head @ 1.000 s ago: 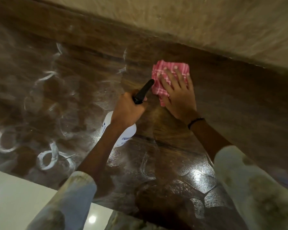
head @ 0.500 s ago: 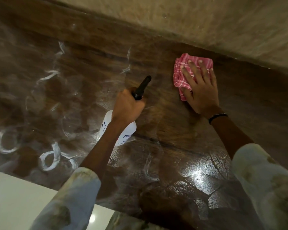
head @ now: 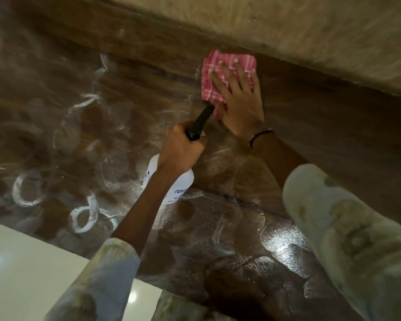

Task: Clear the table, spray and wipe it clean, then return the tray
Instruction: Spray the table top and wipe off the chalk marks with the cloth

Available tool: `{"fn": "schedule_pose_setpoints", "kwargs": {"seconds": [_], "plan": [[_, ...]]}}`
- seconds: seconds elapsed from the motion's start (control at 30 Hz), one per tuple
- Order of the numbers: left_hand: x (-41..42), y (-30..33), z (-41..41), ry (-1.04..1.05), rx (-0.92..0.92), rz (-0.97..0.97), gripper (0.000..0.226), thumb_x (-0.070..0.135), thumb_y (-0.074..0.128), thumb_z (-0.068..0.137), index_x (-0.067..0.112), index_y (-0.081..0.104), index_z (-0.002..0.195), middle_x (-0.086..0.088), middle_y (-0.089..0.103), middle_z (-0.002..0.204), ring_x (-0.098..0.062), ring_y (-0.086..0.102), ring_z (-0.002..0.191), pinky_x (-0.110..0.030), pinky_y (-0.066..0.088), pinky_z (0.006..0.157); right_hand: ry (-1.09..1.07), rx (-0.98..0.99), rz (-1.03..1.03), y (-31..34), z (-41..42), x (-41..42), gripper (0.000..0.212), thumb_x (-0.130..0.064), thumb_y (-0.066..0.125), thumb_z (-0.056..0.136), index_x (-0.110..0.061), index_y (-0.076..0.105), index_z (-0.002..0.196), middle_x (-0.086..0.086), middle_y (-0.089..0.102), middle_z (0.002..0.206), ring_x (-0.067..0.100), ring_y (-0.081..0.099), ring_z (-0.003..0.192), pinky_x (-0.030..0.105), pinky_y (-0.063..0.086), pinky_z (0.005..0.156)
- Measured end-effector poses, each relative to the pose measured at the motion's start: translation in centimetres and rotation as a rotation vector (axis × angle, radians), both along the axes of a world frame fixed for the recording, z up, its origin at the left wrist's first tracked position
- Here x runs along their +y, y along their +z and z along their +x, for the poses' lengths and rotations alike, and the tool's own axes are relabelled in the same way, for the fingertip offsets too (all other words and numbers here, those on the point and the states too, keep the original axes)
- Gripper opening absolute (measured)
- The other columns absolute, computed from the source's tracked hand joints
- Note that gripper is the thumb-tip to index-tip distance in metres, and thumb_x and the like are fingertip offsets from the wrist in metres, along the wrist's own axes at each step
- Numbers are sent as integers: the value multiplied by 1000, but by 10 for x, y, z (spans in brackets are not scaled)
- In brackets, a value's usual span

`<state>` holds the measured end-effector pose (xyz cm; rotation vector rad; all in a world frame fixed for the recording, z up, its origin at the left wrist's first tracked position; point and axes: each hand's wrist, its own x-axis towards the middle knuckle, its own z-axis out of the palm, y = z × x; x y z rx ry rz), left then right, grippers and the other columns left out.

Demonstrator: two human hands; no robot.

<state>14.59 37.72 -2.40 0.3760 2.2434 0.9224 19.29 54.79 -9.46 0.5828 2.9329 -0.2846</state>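
Mid-clean: the right hand (head: 240, 100), fingers flat, presses a red checked cloth (head: 227, 72) against the bench (head: 345, 126) at 12 o'clock, while the left hand (head: 180, 150) grips a white spray bottle (head: 171, 184). White ring stains (head: 83, 218) remain at 9 o'clock; no tray is in view, so wiping looks unfinished.

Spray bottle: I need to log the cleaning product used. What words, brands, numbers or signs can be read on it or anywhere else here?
"KIS": boxed start of a label on the white spray bottle; the left hand hides the rest.
Line beneath: too blurred to read.
Dark marks on bottle's left side: unreadable.
Nothing else carries text.
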Motion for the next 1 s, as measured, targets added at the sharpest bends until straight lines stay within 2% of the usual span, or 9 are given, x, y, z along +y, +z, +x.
{"fn": "schedule_pose_setpoints", "kwargs": {"seconds": [0.13,0.2,0.3,0.43,0.57,0.67,0.87,0.93,1.0], "plan": [[-9,1,-3,32,-9,7,23,18,65,82,28,56,63,1,52,53,-6,49,43,-14,36,43,207,-15,31,0,50,-3,61,-48,29,97,-28,18,153,5,18,161,30,11,149,54,9,120],[-14,2,-4,44,-3,0,24,19,66,82,28,56,62,3,51,52,-7,48,46,-18,37,47,218,-22,41,1,72,10,61,-51,27,97,-27,19,153,6,20,160,31,13,149,53,10,120],[-21,2,-8,48,-16,3,24,20,65,83,28,56,62,5,51,50,-12,48,47,-25,37,50,130,-38,40,4,73,33,61,-51,25,96,-27,19,152,7,20,160,32,12,149,51,6,120],[-26,4,-12,40,-13,2,27,19,65,83,30,55,60,12,53,43,-5,48,43,-23,34,49,-68,-28,21,4,22,49,61,-48,29,96,-30,15,153,4,12,162,31,5,150,52,3,119],[-30,7,-13,40,0,-3,9,19,65,83,18,64,74,-1,57,57,-14,50,50,-24,36,51,-133,-26,16,3,-32,26,61,-49,26,97,-30,11,154,3,9,163,32,4,150,56,1,119],[-33,9,-12,45,-5,-3,11,19,65,84,8,68,85,-18,64,69,-26,57,60,-27,40,56,-21,-17,7,4,-41,-3,60,-50,22,98,-30,11,154,3,9,163,30,4,150,56,1,119],[-39,12,-5,26,22,-22,14,18,66,83,5,65,78,-25,62,69,-29,53,57,-33,40,56,251,-18,-10,5,20,-32,61,-50,21,96,-28,20,153,4,19,161,30,11,149,54,6,120],[-43,10,-2,20,9,-25,12,18,66,83,6,67,81,-24,65,73,-33,59,65,-38,45,59,282,-27,16,3,43,-20,61,-50,26,96,-28,21,153,5,20,161,29,12,149,54,10,120],[-49,9,0,14,-1,-24,10,19,66,83,10,68,82,-23,66,74,-32,61,68,-34,47,59,244,-46,32,2,55,-3,61,-52,27,96,-29,18,153,5,18,161,30,11,149,54,11,120]]}}
